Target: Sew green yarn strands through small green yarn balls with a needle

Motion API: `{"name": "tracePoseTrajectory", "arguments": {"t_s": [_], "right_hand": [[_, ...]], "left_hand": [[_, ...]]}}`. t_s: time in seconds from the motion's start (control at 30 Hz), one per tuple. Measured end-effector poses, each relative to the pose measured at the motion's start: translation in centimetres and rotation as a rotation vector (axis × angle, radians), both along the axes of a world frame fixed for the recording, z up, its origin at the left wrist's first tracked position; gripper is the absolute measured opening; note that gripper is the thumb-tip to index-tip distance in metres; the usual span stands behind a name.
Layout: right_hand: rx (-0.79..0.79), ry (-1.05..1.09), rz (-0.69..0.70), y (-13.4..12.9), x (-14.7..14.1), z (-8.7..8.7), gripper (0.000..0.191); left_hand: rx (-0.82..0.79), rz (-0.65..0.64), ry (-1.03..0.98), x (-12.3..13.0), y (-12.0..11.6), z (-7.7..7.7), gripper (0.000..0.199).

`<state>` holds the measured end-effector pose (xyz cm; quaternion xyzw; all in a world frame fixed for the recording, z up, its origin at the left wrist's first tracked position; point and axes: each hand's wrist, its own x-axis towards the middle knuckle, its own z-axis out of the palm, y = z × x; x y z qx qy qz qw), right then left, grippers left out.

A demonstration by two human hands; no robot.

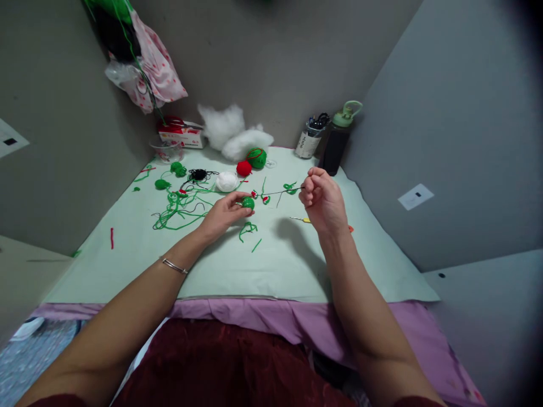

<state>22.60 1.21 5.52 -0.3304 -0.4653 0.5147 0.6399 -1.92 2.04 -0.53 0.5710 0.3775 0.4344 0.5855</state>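
Note:
My left hand (227, 213) is closed around a small green crocheted ball (248, 203). Beside its fingertips is a small red and white crocheted piece (254, 194). From there a dark thread (282, 193) runs taut to my right hand (321, 195), raised with its fingers pinched on the thread's far end. Whether a needle is in that pinch I cannot tell. On the table below the right hand lies a crochet hook (300, 219) with a yellow and orange handle, partly hidden by the wrist. Another red and green piece (266, 199) lies between the hands.
Tangled green yarn (178, 212), black yarn (198, 174) and a white yarn ball (227, 181) lie left. Behind are a red ball (244, 168), a green ball (257, 158), white stuffing (223, 127), a pen cup (308, 142), a bottle (336, 144) and a box (186, 135).

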Motion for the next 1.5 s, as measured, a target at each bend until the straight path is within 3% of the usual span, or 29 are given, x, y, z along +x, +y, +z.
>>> {"name": "tracePoseTrajectory", "arguments": {"t_s": [0.2, 0.3, 0.47, 0.6, 0.9, 1.3, 1.5], "right_hand": [[0.093, -0.012, 0.149, -1.1, -0.2, 0.3, 0.031], [0.117, -0.027, 0.209, -1.6, -0.3, 0.2, 0.032], [0.113, -0.065, 0.285, -2.0, -0.4, 0.0, 0.027], [0.082, -0.14, 0.338, -2.0, -1.7, -0.4, 0.023], [0.007, -0.393, 0.201, -2.1, -5.3, -2.9, 0.021], [0.083, -0.557, 0.117, -2.1, -5.5, -3.5, 0.018], [0.22, -0.61, 0.057, -2.0, -5.7, -3.8, 0.014]], "left_hand": [[0.298, 0.145, 0.272, 0.2, 0.1, -0.6, 0.03], [0.247, 0.18, 0.235, 0.1, 0.3, -0.5, 0.028], [0.046, 0.163, -0.004, 0.1, 0.1, 0.3, 0.041], [0.03, 0.141, -0.153, 0.2, -0.1, 1.0, 0.044], [0.082, 0.138, -0.178, 0.2, 0.1, 0.9, 0.036], [0.071, 0.128, -0.215, 0.4, -0.1, 1.0, 0.034], [-0.046, 0.058, -0.317, 0.6, -0.8, 1.6, 0.03]]}}
